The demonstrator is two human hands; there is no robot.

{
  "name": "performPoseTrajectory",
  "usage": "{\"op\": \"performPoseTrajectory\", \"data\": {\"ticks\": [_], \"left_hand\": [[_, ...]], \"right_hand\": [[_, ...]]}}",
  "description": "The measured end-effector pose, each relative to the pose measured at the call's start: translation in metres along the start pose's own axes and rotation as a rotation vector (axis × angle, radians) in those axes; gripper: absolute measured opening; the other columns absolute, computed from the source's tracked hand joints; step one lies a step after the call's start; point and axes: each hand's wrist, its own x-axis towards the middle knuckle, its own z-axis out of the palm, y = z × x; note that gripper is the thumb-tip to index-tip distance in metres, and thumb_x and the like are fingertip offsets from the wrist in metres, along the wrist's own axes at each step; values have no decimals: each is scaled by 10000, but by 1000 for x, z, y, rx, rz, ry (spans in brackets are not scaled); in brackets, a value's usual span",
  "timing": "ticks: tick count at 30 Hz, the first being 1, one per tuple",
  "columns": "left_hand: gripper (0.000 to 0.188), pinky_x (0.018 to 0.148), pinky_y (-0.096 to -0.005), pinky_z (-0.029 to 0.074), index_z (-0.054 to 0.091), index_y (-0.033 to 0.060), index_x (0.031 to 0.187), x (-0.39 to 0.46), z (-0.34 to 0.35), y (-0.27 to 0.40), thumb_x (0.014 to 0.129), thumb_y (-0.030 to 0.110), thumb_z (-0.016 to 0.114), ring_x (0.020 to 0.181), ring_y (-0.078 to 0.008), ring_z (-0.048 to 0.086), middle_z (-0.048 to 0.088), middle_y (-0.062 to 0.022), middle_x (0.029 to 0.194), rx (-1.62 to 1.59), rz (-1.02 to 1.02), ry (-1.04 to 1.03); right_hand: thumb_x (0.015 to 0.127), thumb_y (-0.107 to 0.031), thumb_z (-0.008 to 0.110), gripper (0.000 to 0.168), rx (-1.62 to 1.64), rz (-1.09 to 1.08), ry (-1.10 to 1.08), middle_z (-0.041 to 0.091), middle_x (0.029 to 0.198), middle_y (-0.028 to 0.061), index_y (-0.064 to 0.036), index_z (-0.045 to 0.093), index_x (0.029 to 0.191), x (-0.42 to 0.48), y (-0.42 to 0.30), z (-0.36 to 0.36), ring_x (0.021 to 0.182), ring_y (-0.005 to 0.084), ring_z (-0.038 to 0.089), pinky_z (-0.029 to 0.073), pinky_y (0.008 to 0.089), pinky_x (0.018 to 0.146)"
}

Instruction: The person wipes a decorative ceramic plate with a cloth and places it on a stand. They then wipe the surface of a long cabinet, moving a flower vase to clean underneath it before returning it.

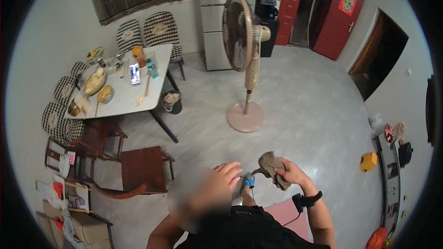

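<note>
In the head view, my right hand (pixel 292 172) grips a folded grey-brown cloth (pixel 271 166). A loose flap of it hangs toward the left. My left hand (pixel 229 172) is raised in front of my body with its fingers extended and nothing visible in them. A blurred patch hides its wrist side. Beside the left fingertips a thin black cable (pixel 252 189) curves down. On my right wrist is a black strap (pixel 311 199) with a small device and a cable. A blue slipper (pixel 250 180) on my foot shows between the hands.
A pedestal fan (pixel 245 116) stands ahead on the grey tiled floor (pixel 297 110). To the left are a white dining table (pixel 121 107) bearing food and a phone, a wooden chair (pixel 142 167) and a waste bin (pixel 175 106). A yellow stool (pixel 368 162) sits by the low cabinet (pixel 391 176) at right.
</note>
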Motion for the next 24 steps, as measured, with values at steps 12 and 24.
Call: {"op": "performPoseTrajectory", "data": {"ticks": [12, 24], "left_hand": [[1216, 1101, -469, 328, 109, 40, 1502, 195, 51, -12, 622, 371, 880, 1398, -433, 224, 159, -236, 1524, -303, -167, 142], [791, 1050, -370, 381, 312, 15, 1394, 192, 1, -133, 746, 101, 757, 1261, -254, 459, 455, -158, 1345, -698, -490, 627]], "right_hand": [[946, -188, 599, 495, 192, -254, -253, 606, 1184, 173, 43, 419, 1345, 152, -76, -91, 1040, 206, 572, 465, 340, 909], [800, -170, 762, 848, -57, -508, -239, 373, 1469, 151, -121, 289, 1501, 245, -129, -45, 1320, 287, 418, 430, 391, 1013]]}}
